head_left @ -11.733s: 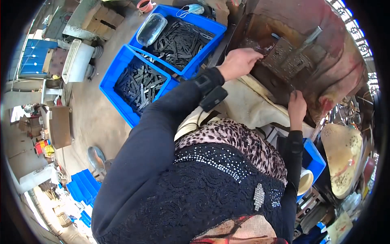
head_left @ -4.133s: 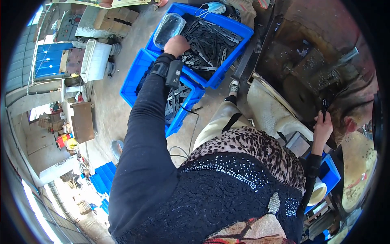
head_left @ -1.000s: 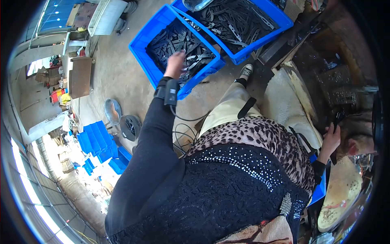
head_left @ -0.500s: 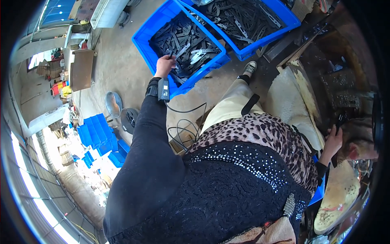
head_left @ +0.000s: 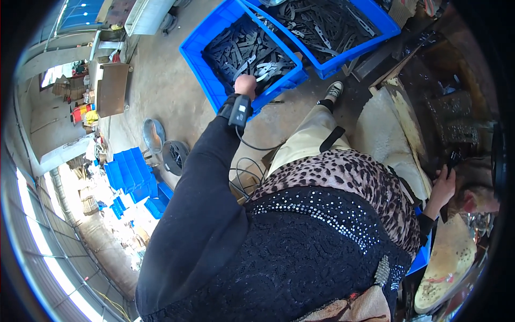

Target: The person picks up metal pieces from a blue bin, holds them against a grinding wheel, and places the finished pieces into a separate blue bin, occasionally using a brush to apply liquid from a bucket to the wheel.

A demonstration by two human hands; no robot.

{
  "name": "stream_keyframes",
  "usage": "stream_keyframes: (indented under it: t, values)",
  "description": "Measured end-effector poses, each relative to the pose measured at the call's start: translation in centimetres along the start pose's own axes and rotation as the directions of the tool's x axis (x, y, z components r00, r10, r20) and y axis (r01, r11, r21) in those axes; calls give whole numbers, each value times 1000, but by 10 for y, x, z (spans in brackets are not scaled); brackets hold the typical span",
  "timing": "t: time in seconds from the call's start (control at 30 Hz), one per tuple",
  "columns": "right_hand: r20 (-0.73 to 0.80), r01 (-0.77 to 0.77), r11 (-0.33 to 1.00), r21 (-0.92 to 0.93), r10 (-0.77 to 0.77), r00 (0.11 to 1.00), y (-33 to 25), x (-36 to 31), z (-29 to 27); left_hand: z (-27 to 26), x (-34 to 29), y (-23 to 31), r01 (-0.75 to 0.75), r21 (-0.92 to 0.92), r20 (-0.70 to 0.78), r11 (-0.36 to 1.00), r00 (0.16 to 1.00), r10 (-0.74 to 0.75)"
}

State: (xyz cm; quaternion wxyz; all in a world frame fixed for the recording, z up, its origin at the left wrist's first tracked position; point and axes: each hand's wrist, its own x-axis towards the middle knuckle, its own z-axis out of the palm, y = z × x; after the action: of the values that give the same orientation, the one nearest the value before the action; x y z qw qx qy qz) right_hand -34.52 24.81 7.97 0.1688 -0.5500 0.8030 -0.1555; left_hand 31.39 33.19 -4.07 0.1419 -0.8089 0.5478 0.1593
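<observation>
My left hand is closed, over the near side of a blue bin filled with flat, dark metal pieces. A thin dark metal piece shows at its fingertips, and the fingers are mostly hidden behind the hand. A few shinier pieces lie beside it. Far to the right, my right hand has its fingers bent closed beside a dark, oily machine. Something black shows just above those fingers; what it is, I cannot make out.
A second blue bin of similar pieces adjoins the first. Cables loop below my left wrist. My foot is on the floor beside the bins. Blue trays, a metal basin and a dark round tub are at the left.
My left hand has moved right and slightly nearer along the bin, its wrist turning so the fingers show less. My right hand stays in about the same place.
</observation>
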Motion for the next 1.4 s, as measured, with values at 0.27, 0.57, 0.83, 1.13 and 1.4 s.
stream_keyframes:
  t: [0.27,0.57,0.83,1.13,1.4]
  values:
    - [22,-2,1000,16,1,1000,1,0,2,-48,73,1,-133,86,-119,987,983,143]
    - [21,-56,998,28,55,998,1,-3,1,-115,39,2,64,-994,98,-92,896,-433]
    - [3,-34,999,11,34,999,-5,-3,0,-73,39,-21,261,-956,225,134,946,-235]
    - [-3,-40,999,0,40,999,-12,-6,-3,-114,21,50,77,-885,177,-459,967,-180]
    - [-151,58,993,-105,-74,986,4,-5,11,-165,35,132,-264,-964,-265,31,963,-52]
